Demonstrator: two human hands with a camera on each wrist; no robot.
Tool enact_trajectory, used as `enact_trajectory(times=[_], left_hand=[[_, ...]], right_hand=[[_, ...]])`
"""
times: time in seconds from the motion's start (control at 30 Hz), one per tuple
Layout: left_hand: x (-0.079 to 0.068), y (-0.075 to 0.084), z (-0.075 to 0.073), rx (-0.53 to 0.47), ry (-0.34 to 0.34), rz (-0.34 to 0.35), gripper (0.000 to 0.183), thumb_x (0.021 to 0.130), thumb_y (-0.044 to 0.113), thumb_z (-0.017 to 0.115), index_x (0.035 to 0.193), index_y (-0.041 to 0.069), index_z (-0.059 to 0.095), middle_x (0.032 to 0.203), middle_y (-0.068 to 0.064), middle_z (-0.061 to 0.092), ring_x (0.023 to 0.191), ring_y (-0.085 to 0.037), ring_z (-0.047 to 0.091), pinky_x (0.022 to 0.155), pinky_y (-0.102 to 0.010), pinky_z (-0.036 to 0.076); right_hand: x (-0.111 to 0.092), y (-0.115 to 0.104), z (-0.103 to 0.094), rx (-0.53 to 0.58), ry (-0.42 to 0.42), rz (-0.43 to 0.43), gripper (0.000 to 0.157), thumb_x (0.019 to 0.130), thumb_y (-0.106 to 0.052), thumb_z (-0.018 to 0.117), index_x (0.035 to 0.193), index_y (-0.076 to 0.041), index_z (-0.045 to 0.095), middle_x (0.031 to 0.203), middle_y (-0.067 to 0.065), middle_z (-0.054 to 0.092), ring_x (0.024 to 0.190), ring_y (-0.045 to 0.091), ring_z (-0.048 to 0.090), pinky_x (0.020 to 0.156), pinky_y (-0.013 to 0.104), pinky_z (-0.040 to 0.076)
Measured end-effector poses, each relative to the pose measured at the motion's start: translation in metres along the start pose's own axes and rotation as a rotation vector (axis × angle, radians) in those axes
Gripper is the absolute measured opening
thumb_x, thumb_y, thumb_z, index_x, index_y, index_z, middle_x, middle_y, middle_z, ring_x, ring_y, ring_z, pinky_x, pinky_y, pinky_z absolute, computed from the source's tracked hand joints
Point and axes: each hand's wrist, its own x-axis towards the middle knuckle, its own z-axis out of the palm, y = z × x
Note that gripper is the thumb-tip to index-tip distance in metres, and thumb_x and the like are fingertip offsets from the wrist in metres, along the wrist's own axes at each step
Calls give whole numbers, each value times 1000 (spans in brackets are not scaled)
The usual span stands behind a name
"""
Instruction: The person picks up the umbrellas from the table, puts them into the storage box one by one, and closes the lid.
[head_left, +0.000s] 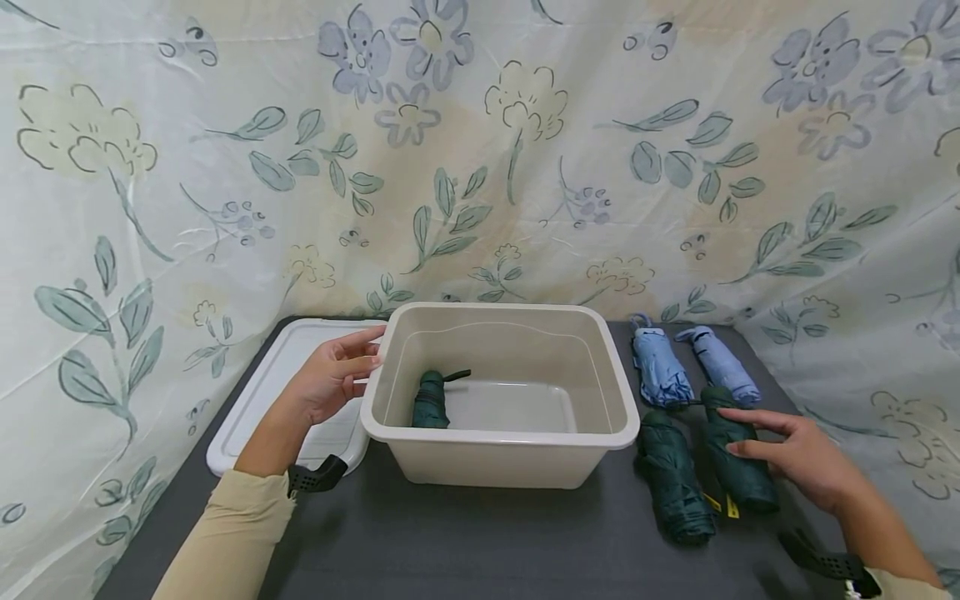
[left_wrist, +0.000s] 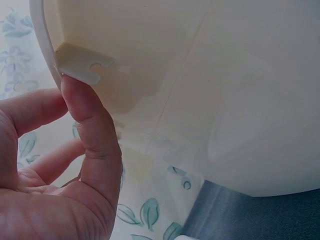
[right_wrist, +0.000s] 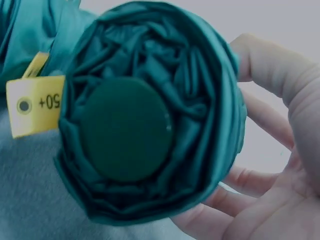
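Note:
A beige plastic storage bin [head_left: 495,458] stands in the middle, with a dark green folded umbrella [head_left: 431,402] inside at its left. My left hand [head_left: 330,375] holds the bin's left rim; in the left wrist view a fingertip presses under the rim by a small notched tab [left_wrist: 85,64]. At the right, my right hand [head_left: 802,454] grips a second dark green folded umbrella [head_left: 738,458], fingers and thumb on its sides. The right wrist view shows its round end cap [right_wrist: 127,130] close up, beside a yellow tag [right_wrist: 37,105].
Another dark green umbrella [head_left: 675,483] lies left of the gripped one. Two light blue folded umbrellas [head_left: 662,367] lie behind. A white lid [head_left: 262,400] lies left of the bin on the dark tabletop [head_left: 450,542]. A floral curtain [head_left: 480,167] hangs around the table.

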Motion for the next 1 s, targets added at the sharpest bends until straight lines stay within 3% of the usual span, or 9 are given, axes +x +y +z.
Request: enact_trajectory(times=[0.07,0.23,0.33,0.4,0.53,0.63,0.77,0.9,1.0], left_hand=[[0,0,0,0,1,1,64,101,8,63,159,6,35,107,2,69,92,-11,76,79,-31,64],[-1,1,1,-8,-3,6,65,101,6,62,159,5,34,106,2,69,90,-11,75,79,-30,64],[-1,2,1,-18,-6,8,65,101,5,61,160,4,33,105,2,69,89,-10,75,77,-29,64],[-1,2,1,-20,-7,7,65,101,5,61,160,4,32,105,2,69,88,-10,75,77,-29,64],[-1,2,1,-20,-6,6,65,101,4,61,160,4,32,105,2,69,88,-10,75,77,-28,64],[-2,1,1,-21,-7,5,65,101,4,60,160,4,32,105,2,68,88,-10,75,77,-28,64],[-2,2,1,-26,-12,4,65,102,3,60,160,4,31,105,1,68,88,-10,75,77,-28,64],[-2,1,2,-32,-15,2,65,101,3,60,160,4,31,105,1,68,88,-10,75,77,-28,64],[-2,1,2,-37,-17,1,65,101,3,60,160,4,31,105,1,68,88,-10,75,77,-29,64]], right_hand=[[1,-5,-1,6,1,-2,58,94,-27,74,148,-14,56,121,-33,45,64,4,40,60,36,47],[4,-17,-1,-19,-3,-31,58,96,-27,72,150,-14,54,138,-19,43,89,-3,48,67,31,49],[4,-25,-1,11,4,-56,57,96,-24,73,149,-15,55,131,-25,46,72,3,47,63,31,48],[5,-30,-1,44,3,-70,55,96,-21,73,149,-16,56,121,-32,47,56,14,36,58,34,45],[6,-42,0,78,-12,-92,55,96,-16,72,149,-16,56,122,-24,50,50,23,25,55,34,44],[7,-51,2,85,-21,-89,57,96,-16,72,150,-16,54,140,-3,46,50,19,34,56,32,47],[9,-62,5,101,-26,-90,59,96,-16,72,151,-16,52,156,21,27,55,16,42,57,31,48],[10,-74,7,137,-45,-94,61,96,-15,72,152,-14,50,161,26,19,69,12,57,64,32,57],[12,-82,7,177,-79,-111,60,97,-12,70,153,-14,49,162,28,16,92,11,67,73,37,63]])
